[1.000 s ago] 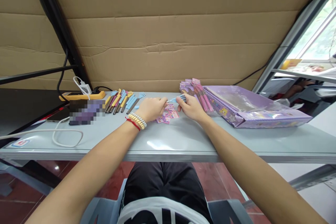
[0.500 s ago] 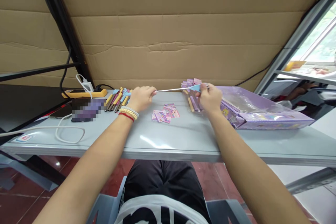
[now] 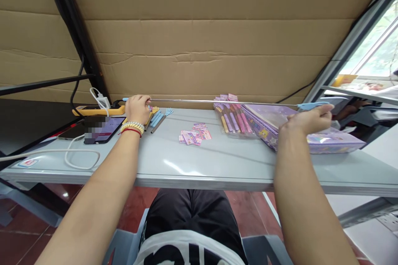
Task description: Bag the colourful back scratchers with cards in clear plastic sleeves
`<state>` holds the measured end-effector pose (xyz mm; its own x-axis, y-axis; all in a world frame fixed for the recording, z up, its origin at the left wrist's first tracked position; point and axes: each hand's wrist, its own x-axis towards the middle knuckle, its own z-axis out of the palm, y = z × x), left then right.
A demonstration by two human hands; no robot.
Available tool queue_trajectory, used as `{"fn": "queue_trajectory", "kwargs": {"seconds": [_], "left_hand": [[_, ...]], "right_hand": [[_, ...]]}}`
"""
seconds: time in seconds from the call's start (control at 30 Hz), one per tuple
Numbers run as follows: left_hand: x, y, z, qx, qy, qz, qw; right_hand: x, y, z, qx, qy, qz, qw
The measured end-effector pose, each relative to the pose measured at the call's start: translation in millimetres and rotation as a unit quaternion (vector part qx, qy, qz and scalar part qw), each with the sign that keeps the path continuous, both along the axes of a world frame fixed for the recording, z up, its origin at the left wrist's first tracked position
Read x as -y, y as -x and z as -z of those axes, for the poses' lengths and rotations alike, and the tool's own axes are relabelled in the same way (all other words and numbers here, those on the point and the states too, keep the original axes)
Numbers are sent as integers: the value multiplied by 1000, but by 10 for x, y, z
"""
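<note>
A telescopic back scratcher (image 3: 199,101) with a thin metal rod stretches level above the table, pulled out long. My left hand (image 3: 137,109), with beaded bracelets and a red string at the wrist, is closed around its handle end; a blue tip pokes out on the left. At the other end, my right hand (image 3: 306,121) is closed at the blue head (image 3: 312,106), some fingers hidden behind the hand. Beside my left hand lie more back scratchers (image 3: 160,119) with blue and yellow heads. Small pink-purple cards (image 3: 194,136) are scattered mid-table.
Bagged sticks in yellow, purple and pink (image 3: 234,120) lie next to an open purple box (image 3: 336,144). A phone (image 3: 108,129), white cable (image 3: 82,166) and yellow power strip (image 3: 99,110) are on the left. Cardboard (image 3: 199,62) stands behind the grey table (image 3: 217,163).
My hands have moved far apart, the left leftward and the right rightward. The rod between them has grown much longer, and the bagged sticks are now uncovered.
</note>
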<state>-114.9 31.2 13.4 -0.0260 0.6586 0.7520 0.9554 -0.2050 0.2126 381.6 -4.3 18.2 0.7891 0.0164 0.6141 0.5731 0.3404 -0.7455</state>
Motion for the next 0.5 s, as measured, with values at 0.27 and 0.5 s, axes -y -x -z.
{"fn": "queue_trajectory", "kwargs": {"seconds": [0.27, 0.5], "left_hand": [[9, -30, -30, -23, 56, 57, 997], [55, -8, -73, -32, 101, 93, 990]], "right_hand": [[25, 119, -46, -258, -29, -26, 965], [14, 57, 7, -312, 2, -71, 947]]}}
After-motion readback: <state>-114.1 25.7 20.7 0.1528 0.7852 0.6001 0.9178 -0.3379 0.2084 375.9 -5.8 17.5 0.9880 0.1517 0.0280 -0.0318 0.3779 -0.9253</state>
